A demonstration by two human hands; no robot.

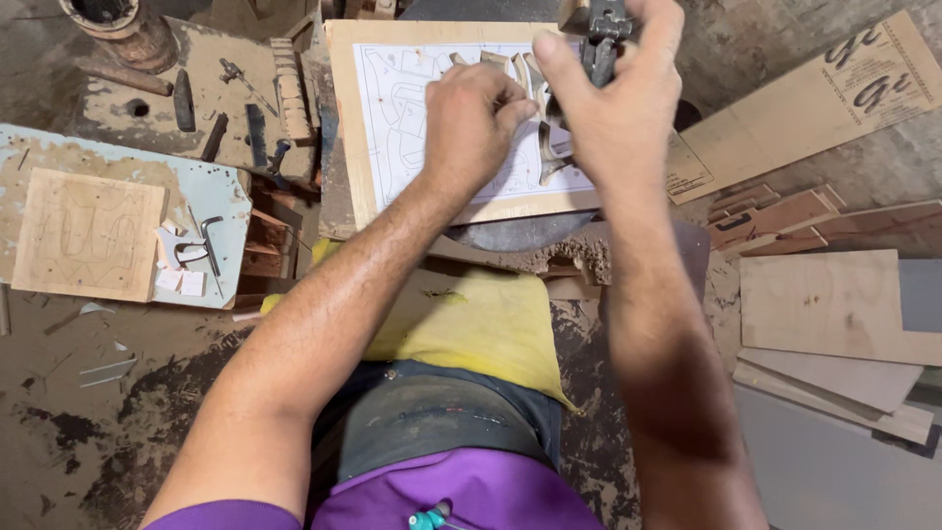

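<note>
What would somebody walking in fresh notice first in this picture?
Probably the two bare hands at top centre, working over a wooden board covered with a white paper pattern of curved outlines: the left hand presses on the paper, while the right hand grips a dark metal tool above it. Next, the second traced plywood square on the pale blue bench at left, and the plywood offcuts stacked at right.

A wooden board (353, 128) is lying ahead of the person, a paper pattern (402, 118) sitting on it. Both hands are resting on that pattern, left hand (471, 123) beside right hand (613, 108). A smaller panel (86, 234) is lying far left; stacked plywood offcuts (834, 314) are sitting right.
</note>
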